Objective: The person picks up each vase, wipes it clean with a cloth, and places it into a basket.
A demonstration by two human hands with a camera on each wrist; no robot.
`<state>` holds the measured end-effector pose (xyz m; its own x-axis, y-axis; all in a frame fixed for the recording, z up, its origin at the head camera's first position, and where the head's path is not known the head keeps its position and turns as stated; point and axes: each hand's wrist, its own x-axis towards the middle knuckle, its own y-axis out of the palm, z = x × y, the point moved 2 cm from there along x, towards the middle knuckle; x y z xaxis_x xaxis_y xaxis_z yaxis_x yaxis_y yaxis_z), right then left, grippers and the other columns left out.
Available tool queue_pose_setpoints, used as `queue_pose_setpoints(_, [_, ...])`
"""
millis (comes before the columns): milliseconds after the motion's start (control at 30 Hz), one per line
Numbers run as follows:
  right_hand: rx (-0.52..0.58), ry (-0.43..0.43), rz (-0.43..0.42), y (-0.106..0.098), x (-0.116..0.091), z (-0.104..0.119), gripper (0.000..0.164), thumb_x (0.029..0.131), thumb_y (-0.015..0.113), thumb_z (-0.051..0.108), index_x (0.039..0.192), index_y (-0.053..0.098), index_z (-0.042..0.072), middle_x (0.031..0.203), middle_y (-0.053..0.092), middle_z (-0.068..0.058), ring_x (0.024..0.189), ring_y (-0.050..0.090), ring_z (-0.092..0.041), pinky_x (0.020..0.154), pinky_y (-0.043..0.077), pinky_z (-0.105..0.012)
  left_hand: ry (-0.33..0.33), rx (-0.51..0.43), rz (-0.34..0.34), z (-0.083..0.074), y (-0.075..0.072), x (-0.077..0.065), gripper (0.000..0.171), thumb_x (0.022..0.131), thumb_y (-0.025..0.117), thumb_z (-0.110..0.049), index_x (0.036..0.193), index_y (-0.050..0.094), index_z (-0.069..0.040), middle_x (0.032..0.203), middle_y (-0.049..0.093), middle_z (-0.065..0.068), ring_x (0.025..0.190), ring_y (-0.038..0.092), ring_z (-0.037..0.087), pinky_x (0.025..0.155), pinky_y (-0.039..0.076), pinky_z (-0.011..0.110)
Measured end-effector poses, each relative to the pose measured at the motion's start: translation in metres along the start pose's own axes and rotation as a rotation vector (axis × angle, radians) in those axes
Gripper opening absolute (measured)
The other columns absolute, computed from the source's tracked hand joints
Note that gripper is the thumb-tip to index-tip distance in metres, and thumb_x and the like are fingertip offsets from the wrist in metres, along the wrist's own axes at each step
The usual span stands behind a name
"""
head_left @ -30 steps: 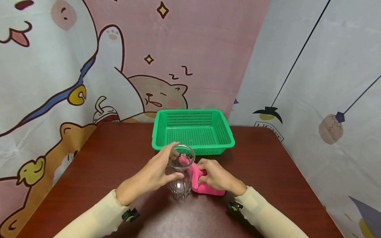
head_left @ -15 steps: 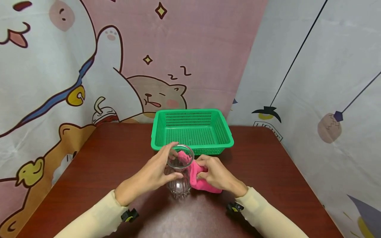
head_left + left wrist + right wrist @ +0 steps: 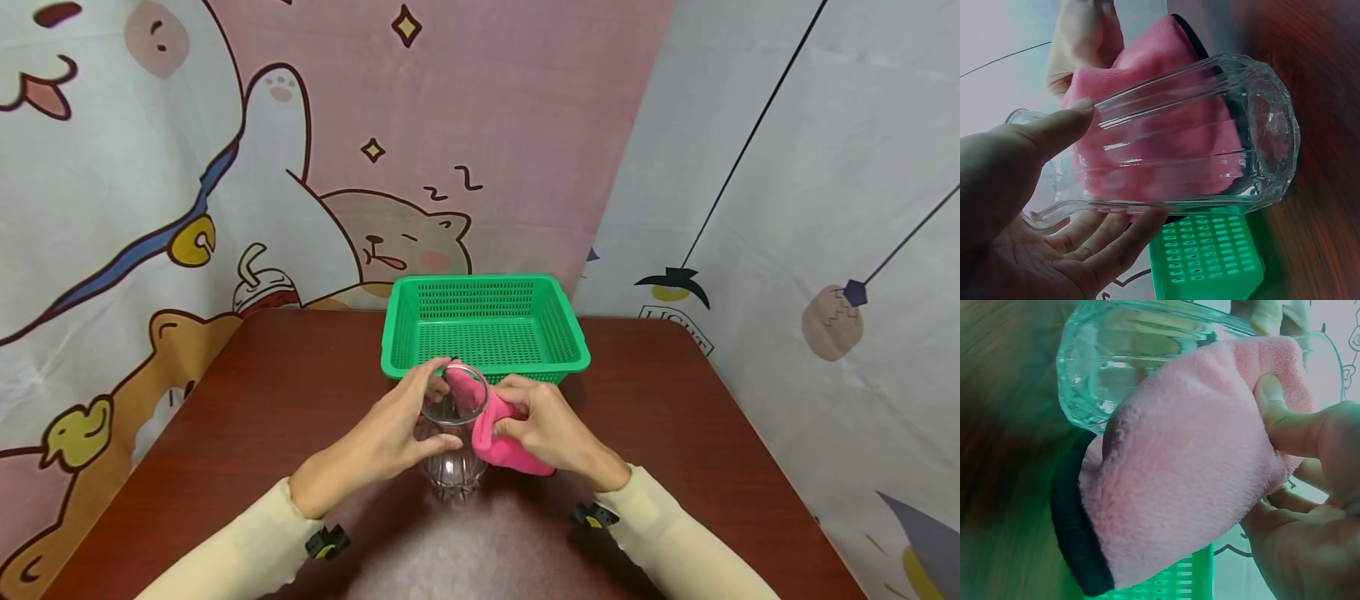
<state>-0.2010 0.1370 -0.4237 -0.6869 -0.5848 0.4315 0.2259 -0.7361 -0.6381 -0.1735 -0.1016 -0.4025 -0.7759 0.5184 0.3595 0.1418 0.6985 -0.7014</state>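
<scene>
The table [image 3: 660, 400] is dark reddish brown, with wood grain, rounded far corners and a pale shine on its near part. On it, close to the far edge, stands a green slotted basket [image 3: 540, 368]. Before this is a clear vase [image 3: 452, 468]; whether its bottom touches the table, I cannot tell.

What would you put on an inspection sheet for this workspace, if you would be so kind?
Surface: dark red-brown table, with a glossy patch at the near side.
Job's things: clear glass vessel, mouth up; pink cloth with dark edging, close beside it.
Clutter: green basket beyond the vessel.
Hands: left hand holds the vessel; right hand grips the cloth.
Cables: nothing seen.
Surroundings: cartoon-printed backdrop.
</scene>
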Motion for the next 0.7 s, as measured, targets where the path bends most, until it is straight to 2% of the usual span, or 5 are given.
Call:
queue_pose_setpoints(167, [0.060,0.013,-0.024,-0.002,0.002,0.003,0.030,0.082,0.078,0.010,0.104,0.073,0.029,0.101,0.063,0.012,0.094,0.058,-0.009,0.067,0.053,-0.026,-0.004,0.007,0.000,0.000,0.000,0.000,0.102,0.075,0.085,-0.031,0.152,0.021,-0.015,0.125,0.050,0.007,0.106,0.055,0.019,0.070,0.051,0.023])
queue_pose_setpoints(333, [0.163,0.031,-0.038,-0.003,0.002,0.006,0.031,0.083,0.076,0.004,0.111,0.072,0.017,0.104,0.063,0.006,0.093,0.059,-0.014,0.068,0.056,-0.028,-0.001,0.022,-0.002,0.000,0.000,-0.001,0.101,0.075,0.084,-0.033,0.151,0.022,-0.012,0.125,0.050,0.007,0.107,0.054,0.019,0.071,0.052,0.023])
queue_pose_setpoints(567, [0.207,0.020,-0.072,-0.015,0.006,0.033,0.027,0.082,0.073,-0.006,0.107,0.072,0.005,0.101,0.063,-0.003,0.092,0.057,-0.021,0.069,0.056,-0.034,0.013,0.034,-0.007,0.000,-0.001,-0.001,0.101,0.074,0.084,-0.034,0.150,0.023,-0.011,0.124,0.050,0.008,0.106,0.055,0.018,0.070,0.052,0.023])
queue_pose_setpoints(700, [0.239,0.030,-0.081,-0.022,0.008,0.039,0.032,0.082,0.073,-0.005,0.113,0.070,0.003,0.104,0.064,-0.007,0.096,0.057,-0.023,0.073,0.056,-0.036,0.018,0.038,-0.007,0.001,-0.001,-0.001,0.101,0.074,0.084,-0.035,0.150,0.023,-0.012,0.123,0.050,0.007,0.106,0.055,0.019,0.071,0.052,0.024])
